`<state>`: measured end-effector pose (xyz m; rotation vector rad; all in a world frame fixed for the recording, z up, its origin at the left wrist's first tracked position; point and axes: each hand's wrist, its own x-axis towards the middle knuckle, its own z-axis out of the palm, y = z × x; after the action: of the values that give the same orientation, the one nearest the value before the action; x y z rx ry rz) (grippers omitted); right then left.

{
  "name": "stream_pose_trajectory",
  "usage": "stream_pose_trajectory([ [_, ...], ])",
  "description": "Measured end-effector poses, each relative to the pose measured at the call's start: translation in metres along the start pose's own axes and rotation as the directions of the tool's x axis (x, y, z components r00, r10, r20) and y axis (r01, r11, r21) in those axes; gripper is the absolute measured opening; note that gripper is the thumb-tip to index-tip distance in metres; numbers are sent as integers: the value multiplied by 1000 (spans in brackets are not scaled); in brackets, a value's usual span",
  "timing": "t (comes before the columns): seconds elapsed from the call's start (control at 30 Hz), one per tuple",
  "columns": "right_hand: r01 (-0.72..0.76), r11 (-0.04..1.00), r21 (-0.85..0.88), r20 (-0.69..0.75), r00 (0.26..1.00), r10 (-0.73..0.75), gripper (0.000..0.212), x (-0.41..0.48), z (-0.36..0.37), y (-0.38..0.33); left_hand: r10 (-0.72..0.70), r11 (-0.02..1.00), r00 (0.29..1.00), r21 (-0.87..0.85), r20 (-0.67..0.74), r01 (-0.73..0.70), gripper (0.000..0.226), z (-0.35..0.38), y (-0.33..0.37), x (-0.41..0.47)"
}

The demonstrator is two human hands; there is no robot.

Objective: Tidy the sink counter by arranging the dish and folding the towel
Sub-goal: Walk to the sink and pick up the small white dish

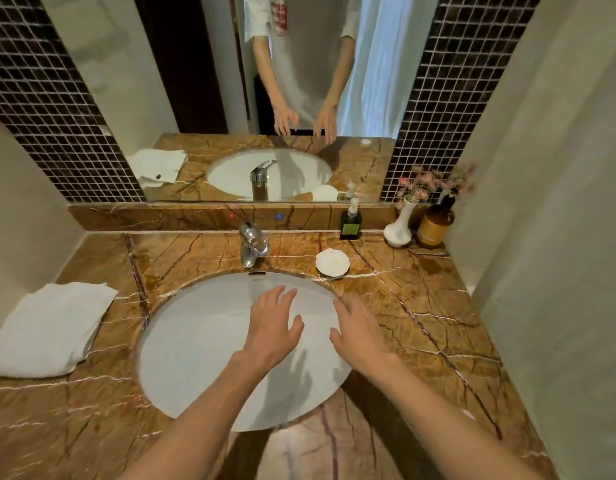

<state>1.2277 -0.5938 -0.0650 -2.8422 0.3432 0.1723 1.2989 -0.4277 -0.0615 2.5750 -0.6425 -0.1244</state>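
1. The towel [48, 329] lies loosely folded at the left edge of the frame on the bench [421, 306].
2. Left hand [272, 329] and right hand [360, 336] hover open and empty over the sink [195, 341], mid-frame.
3. The dish [332, 262] sits right of centre; grasp its rim gently.

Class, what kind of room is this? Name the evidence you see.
Most likely a bathroom: a round white sink basin set in a brown marble counter, a chrome tap, and a wall mirror behind.
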Motion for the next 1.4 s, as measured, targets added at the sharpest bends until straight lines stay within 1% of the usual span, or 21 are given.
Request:
stream_pose_trajectory([
  [0.1,-35,999,14,6,999,35,57,26,-4,8,-27,996,999,-79,28,29,52,12,3,28],
  [0.2,-76,997,32,32,997,75,48,49,-5,18,-83,980,996,-178,35,88,49,28,8,50],
  [0.27,-95,993,67,42,995,93,41,66,-6,26,-180,944,983,-274,46,186,46,40,13,66],
  [0.37,-113,980,166,57,993,105,40,98,-4,46,-313,852,945,-411,99,325,43,59,20,88],
  [0.43,-129,971,202,56,991,119,41,125,-3,61,-380,769,915,-503,137,395,41,70,26,102],
  [0.47,-135,968,212,51,991,127,40,141,-2,68,-420,711,893,-553,163,435,40,75,28,109],
  [0.53,-124,962,242,35,992,119,36,172,-3,81,-511,537,825,-660,239,525,36,86,32,124],
  [0.6,-96,959,266,42,995,88,31,199,0,91,-587,375,748,-716,310,590,32,97,33,140],
  [0.67,-99,953,285,93,993,75,27,222,4,99,-630,302,700,-725,335,619,27,109,31,154],
  [0.83,-34,955,293,179,984,-20,34,253,11,105,-676,246,650,-725,348,644,24,131,27,174],
  [0.93,-21,947,321,212,976,-50,28,261,12,107,-700,199,621,-740,351,643,23,137,26,182],
  [1.0,-29,944,329,207,977,-42,35,264,13,107,-714,179,608,-749,347,638,18,140,26,186],
  [1.07,-47,936,349,197,980,-25,40,265,13,105,-728,169,598,-758,334,630,24,142,27,190],
  [1.2,-88,923,374,219,976,4,30,264,12,104,-760,170,575,-761,303,626,28,144,30,190],
  [1.27,-93,918,386,234,972,0,30,264,12,103,-763,163,571,-764,303,624,24,143,30,187],
  [1.33,-85,917,389,239,971,-11,31,263,12,102,-763,129,562,-777,319,616,16,141,31,182],
  [1.4,-70,919,389,233,972,-24,36,260,14,99,-768,96,550,-790,328,605,15,140,30,176],
])
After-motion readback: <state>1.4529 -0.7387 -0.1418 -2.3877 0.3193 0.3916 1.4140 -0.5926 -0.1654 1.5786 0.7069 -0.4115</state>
